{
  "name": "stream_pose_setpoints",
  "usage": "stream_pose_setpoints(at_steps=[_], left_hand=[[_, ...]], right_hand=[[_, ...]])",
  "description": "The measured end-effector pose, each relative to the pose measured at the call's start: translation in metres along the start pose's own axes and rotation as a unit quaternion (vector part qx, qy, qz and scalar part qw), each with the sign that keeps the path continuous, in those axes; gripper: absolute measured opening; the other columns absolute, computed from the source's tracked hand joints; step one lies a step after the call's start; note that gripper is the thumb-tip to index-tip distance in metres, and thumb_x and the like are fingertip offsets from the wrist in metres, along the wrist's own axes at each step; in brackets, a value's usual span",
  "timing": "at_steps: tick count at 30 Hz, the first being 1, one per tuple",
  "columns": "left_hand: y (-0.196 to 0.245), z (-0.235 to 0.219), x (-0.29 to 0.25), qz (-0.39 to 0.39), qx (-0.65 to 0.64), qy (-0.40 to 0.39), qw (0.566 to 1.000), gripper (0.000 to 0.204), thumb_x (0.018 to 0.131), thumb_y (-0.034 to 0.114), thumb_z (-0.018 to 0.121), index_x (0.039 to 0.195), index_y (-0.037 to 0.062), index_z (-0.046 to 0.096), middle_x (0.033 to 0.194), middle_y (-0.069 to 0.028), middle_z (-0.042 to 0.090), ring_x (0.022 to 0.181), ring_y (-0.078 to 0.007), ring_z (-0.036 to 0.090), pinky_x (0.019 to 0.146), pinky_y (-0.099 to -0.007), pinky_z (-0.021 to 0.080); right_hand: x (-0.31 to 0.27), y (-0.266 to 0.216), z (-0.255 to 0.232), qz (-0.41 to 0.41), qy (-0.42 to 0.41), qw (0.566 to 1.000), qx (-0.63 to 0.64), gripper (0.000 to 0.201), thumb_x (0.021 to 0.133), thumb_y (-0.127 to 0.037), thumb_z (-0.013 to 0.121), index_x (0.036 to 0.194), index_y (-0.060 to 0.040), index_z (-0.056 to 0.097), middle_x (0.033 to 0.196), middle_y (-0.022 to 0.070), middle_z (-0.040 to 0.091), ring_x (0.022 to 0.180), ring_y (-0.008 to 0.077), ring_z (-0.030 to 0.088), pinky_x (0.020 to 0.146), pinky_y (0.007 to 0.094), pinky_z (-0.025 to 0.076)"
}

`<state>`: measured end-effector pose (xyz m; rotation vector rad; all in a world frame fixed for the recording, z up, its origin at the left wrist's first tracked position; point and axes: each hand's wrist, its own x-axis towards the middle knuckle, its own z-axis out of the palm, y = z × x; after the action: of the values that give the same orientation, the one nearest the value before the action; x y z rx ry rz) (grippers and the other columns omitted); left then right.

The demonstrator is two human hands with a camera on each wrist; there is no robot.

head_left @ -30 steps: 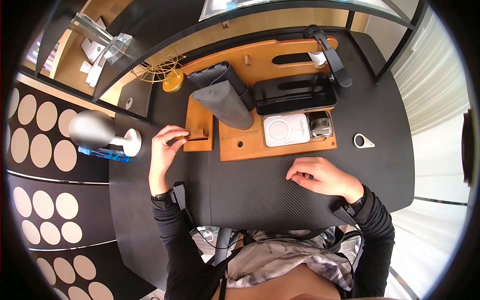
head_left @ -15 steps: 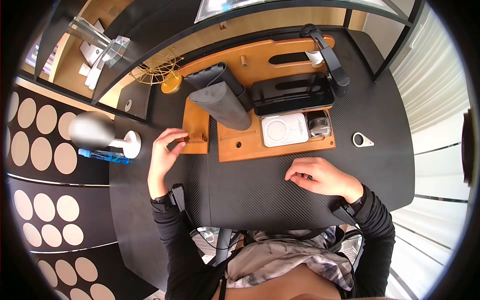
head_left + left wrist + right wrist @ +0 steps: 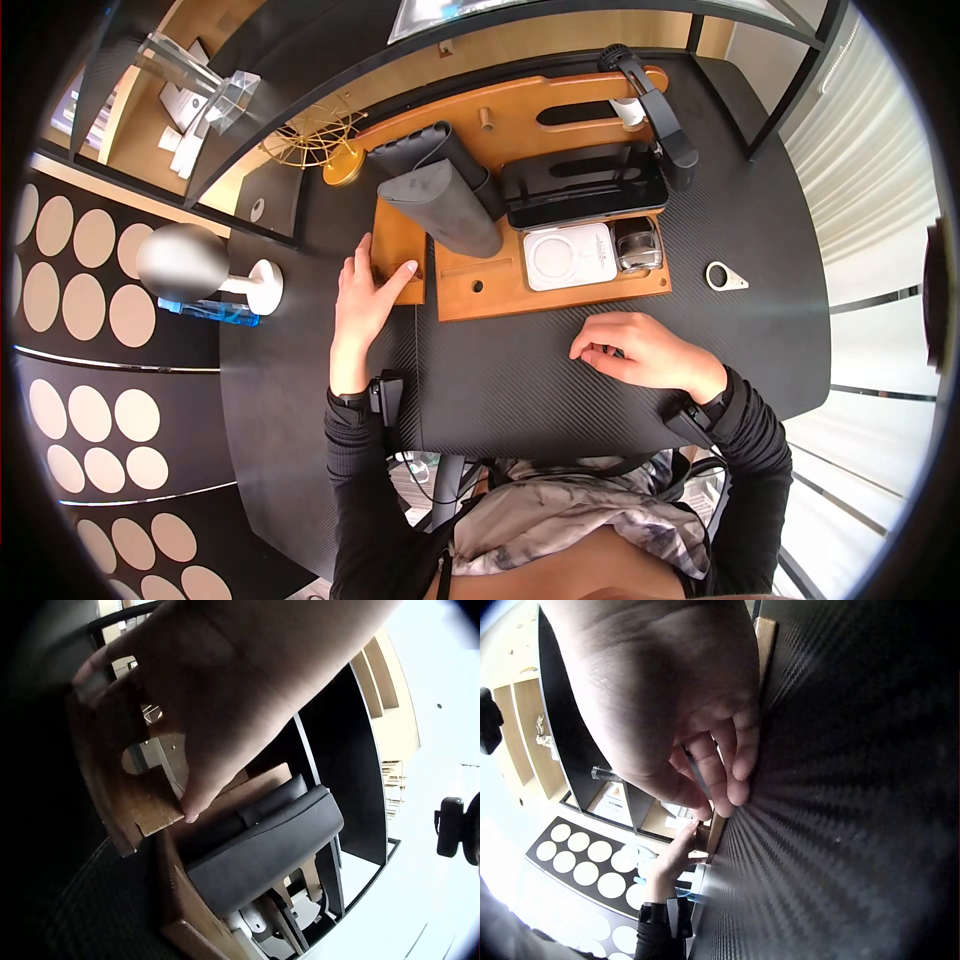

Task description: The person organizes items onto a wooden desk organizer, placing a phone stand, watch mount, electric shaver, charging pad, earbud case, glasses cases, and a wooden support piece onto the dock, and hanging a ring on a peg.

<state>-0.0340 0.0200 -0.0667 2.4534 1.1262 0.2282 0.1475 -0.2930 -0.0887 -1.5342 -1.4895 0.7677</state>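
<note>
My left hand (image 3: 383, 264) lies flat with straight fingers on the small wooden side tray (image 3: 392, 232), left of the big wooden organiser (image 3: 560, 287); it covers the tray's little brown block. In the left wrist view the fingertips (image 3: 189, 814) press on the tray's edge (image 3: 142, 814), beside a grey pouch (image 3: 262, 847). My right hand (image 3: 597, 352) rests on the black table (image 3: 520, 390) in front of the organiser, with its fingers (image 3: 731, 769) loosely curled and nothing seen in them.
The organiser holds the grey pouch (image 3: 445, 205), a black phone (image 3: 585, 185), a white charging pad (image 3: 570, 258) and a small glass item (image 3: 638, 245). A triangular ring (image 3: 724, 277) lies to the right. A silver globe lamp (image 3: 180, 260) and a blue bottle (image 3: 215, 310) stand left.
My left hand let go its pinch on the small brown block, moved right and spread flat over the side tray. The right hand has stayed still.
</note>
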Motion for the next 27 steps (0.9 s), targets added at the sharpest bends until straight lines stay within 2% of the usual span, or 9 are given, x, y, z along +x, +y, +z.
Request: stream_pose_setpoints(at_steps=[1, 5, 8, 11, 15, 19, 22, 24, 27], left_hand=[[-0.003, 0.005, 0.0, 0.041, 0.004, 0.032, 0.999, 0.084, 0.084, 0.046, 0.071, 0.146, 0.0015, 0.037, 0.118, -0.019, 0.055, 0.106, -0.0274, 0.057, 0.094, -0.0361, 0.045], [-0.01, 0.009, 0.004, 0.025, -0.052, 0.003, 0.998, 0.086, 0.084, 0.05, 0.07, 0.148, 0.005, 0.034, 0.128, -0.0213, 0.051, 0.12, -0.0328, 0.051, 0.1, -0.0407, 0.043], [-0.023, 0.01, 0.008, 0.037, -0.092, 0.009, 0.995, 0.072, 0.09, 0.031, 0.069, 0.147, 0.0034, 0.036, 0.117, -0.014, 0.055, 0.101, -0.0206, 0.057, 0.088, -0.0323, 0.047], [-0.032, 0.004, 0.013, -0.061, -0.376, -0.001, 0.925, 0.061, 0.092, 0.017, 0.065, 0.145, 0.0025, 0.038, 0.12, -0.011, 0.057, 0.096, -0.0178, 0.062, 0.083, -0.029, 0.052], [-0.045, -0.007, 0.021, -0.084, -0.499, -0.148, 0.85, 0.058, 0.093, 0.016, 0.064, 0.14, -0.0063, 0.038, 0.125, -0.0132, 0.059, 0.111, -0.0226, 0.062, 0.091, -0.0376, 0.054], [-0.083, -0.007, 0.021, -0.076, -0.607, -0.159, 0.775, 0.049, 0.093, 0.007, 0.062, 0.137, -0.0037, 0.043, 0.123, -0.0122, 0.061, 0.104, -0.0192, 0.065, 0.085, -0.0309, 0.056], [-0.108, -0.004, 0.019, 0.088, -0.66, -0.084, 0.742, 0.059, 0.088, 0.007, 0.067, 0.14, 0.0042, 0.039, 0.13, -0.0069, 0.057, 0.115, -0.0187, 0.058, 0.09, -0.0335, 0.052], [-0.148, 0.001, 0.027, 0.168, -0.714, -0.076, 0.675, 0.078, 0.081, 0.013, 0.077, 0.147, 0.0103, 0.035, 0.132, -0.0055, 0.055, 0.121, -0.0244, 0.055, 0.107, -0.0427, 0.042], [-0.107, -0.005, 0.012, 0.198, -0.728, -0.027, 0.656, 0.08, 0.074, 0.012, 0.082, 0.142, 0.0138, 0.04, 0.123, -0.0039, 0.057, 0.118, -0.0257, 0.056, 0.108, -0.0471, 0.041]], right_hand=[[0.0, 0.0, 0.0, 0.001, 0.0, 1.0, -0.003, 0.011, 0.088, -0.007, 0.059, 0.097, -0.0043, 0.064, 0.087, 0.0077, 0.065, 0.076, 0.024, 0.066, 0.066, 0.0346, 0.052], [-0.001, 0.001, 0.0, 0.004, 0.001, 1.0, 0.002, 0.011, 0.088, -0.008, 0.059, 0.097, -0.0042, 0.064, 0.087, 0.0078, 0.065, 0.076, 0.0241, 0.066, 0.066, 0.0347, 0.052], [-0.001, 0.001, 0.0, 0.002, -0.001, 1.0, -0.002, 0.011, 0.089, -0.008, 0.059, 0.097, -0.0043, 0.064, 0.087, 0.0078, 0.065, 0.077, 0.0242, 0.066, 0.066, 0.0348, 0.052], [-0.001, 0.0, 0.0, 0.002, 0.0, 1.0, -0.004, 0.011, 0.089, -0.008, 0.059, 0.097, -0.0041, 0.064, 0.087, 0.0077, 0.065, 0.077, 0.0244, 0.066, 0.067, 0.0348, 0.052], [0.0, -0.002, -0.001, 0.009, -0.004, 1.0, 0.0, 0.011, 0.089, -0.008, 0.059, 0.097, -0.0039, 0.064, 0.088, 0.0081, 0.065, 0.077, 0.0245, 0.066, 0.067, 0.035, 0.052], [-0.001, 0.002, 0.0, 0.006, 0.001, 1.0, 0.017, 0.011, 0.089, -0.008, 0.059, 0.097, -0.0039, 0.064, 0.088, 0.0084, 0.064, 0.077, 0.0246, 0.066, 0.066, 0.0353, 0.052], [-0.002, 0.001, -0.001, 0.001, -0.002, 1.0, 0.008, 0.01, 0.088, -0.008, 0.059, 0.097, -0.0036, 0.063, 0.088, 0.0085, 0.064, 0.077, 0.0251, 0.065, 0.066, 0.0354, 0.051], [-0.002, 0.003, 0.001, -0.005, 0.0, 1.0, 0.008, 0.01, 0.088, -0.007, 0.059, 0.096, -0.0036, 0.063, 0.088, 0.0085, 0.064, 0.077, 0.0253, 0.065, 0.066, 0.0354, 0.051], [-0.001, 0.003, 0.001, -0.01, 0.005, 1.0, 0.004, 0.009, 0.088, -0.007, 0.059, 0.095, -0.0036, 0.063, 0.088, 0.0083, 0.064, 0.076, 0.0256, 0.065, 0.066, 0.0354, 0.051]])
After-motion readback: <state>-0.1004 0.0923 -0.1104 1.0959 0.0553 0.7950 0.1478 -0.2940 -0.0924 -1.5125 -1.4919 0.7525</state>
